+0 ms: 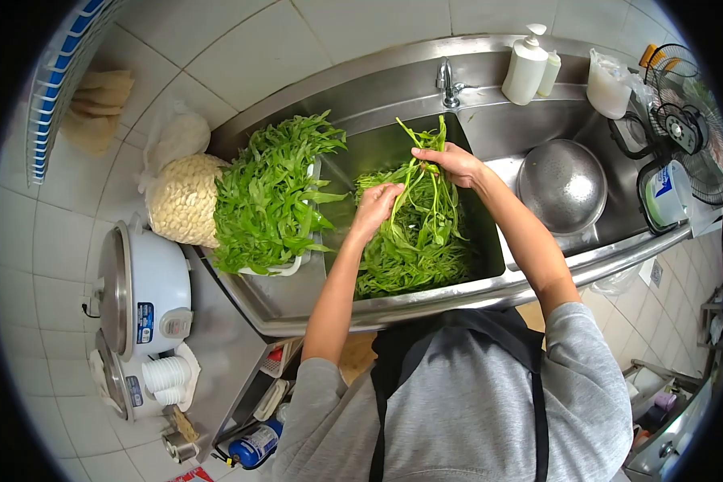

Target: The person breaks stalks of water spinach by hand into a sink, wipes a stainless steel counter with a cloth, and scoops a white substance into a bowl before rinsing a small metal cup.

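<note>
Over the sink basin (490, 241), my right hand (451, 162) is closed round a bunch of green stems (418, 186), whose ends stick up past the fingers. My left hand (380, 206), its fingers pressed together, grips the stems lower down on the left side. Beneath both hands a large heap of leafy greens (414, 269) fills much of the basin. To the left, more leafy greens (269, 193) are piled in a white tray (285, 267) on the steel counter.
A faucet (450, 84) stands behind the basin. The right basin holds an upturned metal bowl (562, 186). White bottles (525, 68) and a fan (683, 124) are at the right. At the left are a bag of pale pieces (186, 201) and a large cooker (157, 289).
</note>
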Demonstrator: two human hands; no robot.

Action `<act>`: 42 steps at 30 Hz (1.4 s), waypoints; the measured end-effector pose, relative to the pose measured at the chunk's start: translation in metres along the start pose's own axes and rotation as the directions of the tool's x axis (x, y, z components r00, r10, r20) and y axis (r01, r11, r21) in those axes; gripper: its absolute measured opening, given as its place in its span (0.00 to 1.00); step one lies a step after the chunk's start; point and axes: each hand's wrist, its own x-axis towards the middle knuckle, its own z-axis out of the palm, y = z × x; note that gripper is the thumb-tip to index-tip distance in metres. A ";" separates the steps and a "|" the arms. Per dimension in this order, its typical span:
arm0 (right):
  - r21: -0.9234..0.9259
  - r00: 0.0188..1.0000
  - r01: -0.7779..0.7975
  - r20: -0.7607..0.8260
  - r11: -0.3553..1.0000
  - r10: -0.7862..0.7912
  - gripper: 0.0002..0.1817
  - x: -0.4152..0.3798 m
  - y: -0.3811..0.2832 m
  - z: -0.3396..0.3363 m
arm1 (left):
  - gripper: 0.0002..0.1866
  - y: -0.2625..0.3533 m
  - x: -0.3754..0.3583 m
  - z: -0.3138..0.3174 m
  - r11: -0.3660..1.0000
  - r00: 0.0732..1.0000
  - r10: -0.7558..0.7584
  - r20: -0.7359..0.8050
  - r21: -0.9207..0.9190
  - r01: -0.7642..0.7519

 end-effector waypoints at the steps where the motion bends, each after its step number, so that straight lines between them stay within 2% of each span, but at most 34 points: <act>1: 0.000 1.000 -0.001 -0.005 1.000 0.001 0.14 -0.001 0.001 -0.002 | 0.09 0.001 0.000 0.000 0.996 1.000 0.001 0.029 -0.092 0.002; 9: 0.001 0.999 0.018 -0.027 1.000 -0.018 0.14 -0.018 -0.010 0.002 | 0.05 -0.006 0.005 -0.002 0.989 1.000 0.008 0.024 -0.147 -0.004; 11: -0.032 0.997 0.020 -0.079 0.999 -0.023 0.12 -0.020 -0.009 0.002 | 0.05 -0.017 0.010 -0.005 0.998 1.000 0.001 0.028 -0.057 0.001; 12: -0.048 0.994 0.063 -0.090 0.997 -0.067 0.11 -0.021 -0.008 0.006 | 0.07 -0.011 0.005 -0.001 1.000 0.999 -0.001 -0.054 -0.019 0.000; 13: -0.067 0.989 0.107 -0.099 0.992 -0.113 0.10 -0.022 -0.007 0.009 | 0.07 -0.013 0.007 0.001 1.000 0.999 0.005 -0.051 -0.019 -0.006; 15: -0.263 0.959 0.166 -0.180 0.950 -0.218 0.10 -0.016 0.005 0.012 | 0.08 -0.025 0.017 -0.001 0.977 0.941 -0.088 -0.326 -0.215 0.018; 16: -0.307 0.933 0.181 -0.246 0.935 -0.261 0.10 -0.012 0.008 0.010 | 0.09 -0.047 0.029 -0.013 0.930 0.915 -0.142 -0.377 -0.368 -0.007; 17: -0.351 0.901 0.190 -0.308 0.917 -0.305 0.10 -0.011 0.007 0.009 | 0.09 -0.068 0.034 -0.024 0.930 0.917 -0.136 -0.374 -0.368 -0.012; 18: -0.356 0.898 0.196 -0.309 0.914 -0.313 0.10 -0.012 0.004 0.008 | 0.09 -0.087 0.036 -0.034 0.901 0.909 -0.117 -0.401 -0.429 -0.074; 19: -0.251 0.905 0.170 -0.343 0.953 -0.252 0.10 -0.014 -0.001 0.006 | 0.10 -0.090 0.033 -0.038 0.865 0.899 -0.098 -0.427 -0.483 -0.135; 20: -0.139 0.910 0.141 -0.372 0.980 -0.183 0.09 -0.018 -0.002 0.003 | 0.10 -0.094 0.029 -0.042 0.866 0.902 -0.094 -0.421 -0.481 -0.134; 22: -0.137 0.897 0.091 -0.419 0.986 -0.141 0.09 -0.018 -0.005 -0.008 | 0.11 -0.095 0.018 -0.048 0.879 0.887 -0.014 -0.461 -0.429 -0.209; 25: -0.123 0.876 0.063 -0.469 0.990 -0.114 0.11 -0.017 -0.006 -0.015 | 0.13 -0.079 0.011 -0.061 0.906 0.914 0.156 -0.374 -0.315 -0.284; 26: -0.116 0.871 0.042 -0.482 0.992 -0.093 0.11 -0.016 -0.006 -0.013 | 0.13 -0.068 0.009 -0.057 0.906 0.914 0.155 -0.374 -0.316 -0.283; 27: -0.109 0.867 0.019 -0.493 0.994 -0.071 0.11 -0.016 -0.007 -0.011 | 0.15 -0.041 -0.001 -0.043 0.979 0.940 0.172 -0.293 -0.056 -0.196; 28: -0.081 0.866 0.012 -0.497 0.997 -0.051 0.11 -0.015 -0.007 -0.005 | 0.17 -0.026 -0.003 -0.031 0.970 0.964 0.162 -0.212 0.215 -0.116; 29: -0.083 0.867 0.010 -0.495 0.997 -0.050 0.11 -0.013 -0.005 -0.001 | 0.17 -0.037 0.013 -0.019 0.770 0.817 0.563 -0.124 0.439 -0.464; 31: -0.088 0.878 0.016 -0.476 0.996 -0.056 0.11 -0.008 0.002 0.007 | 0.13 0.001 -0.004 0.005 0.776 0.952 0.298 0.069 0.563 -0.283; 33: -0.086 0.898 0.029 -0.436 0.996 -0.064 0.12 -0.004 0.008 0.010 | 0.13 0.002 0.001 0.007 0.754 0.966 0.240 0.096 0.608 -0.248; 34: -0.080 0.888 0.034 -0.455 0.996 -0.067 0.12 -0.003 0.008 0.009 | 0.13 0.003 0.004 0.008 0.725 0.976 0.181 0.120 0.654 -0.215; 35: -0.071 0.878 0.041 -0.473 0.997 -0.070 0.12 -0.002 0.008 0.007 | 0.13 0.000 0.007 0.006 0.720 0.975 0.181 0.130 0.657 -0.222; 37: -0.010 0.895 0.081 -0.439 0.997 -0.077 0.12 -0.007 0.002 0.002 | 0.13 0.009 -0.002 0.002 0.886 0.943 0.239 0.232 0.346 -0.309; 38: 0.046 0.914 0.111 -0.396 0.993 -0.083 0.12 -0.010 0.002 0.001 | 0.13 0.012 -0.009 0.000 0.936 0.970 0.100 0.219 0.311 -0.167; 39: 0.051 0.912 0.111 -0.401 0.993 -0.082 0.12 -0.011 0.002 0.000 | 0.13 0.011 -0.007 -0.002 0.935 0.970 0.096 0.225 0.313 -0.166; 42: 0.018 0.906 0.142 -0.405 0.990 -0.122 0.10 -0.010 0.003 0.005 | 0.13 0.011 -0.002 -0.004 0.957 0.967 -0.052 0.249 0.291 -0.023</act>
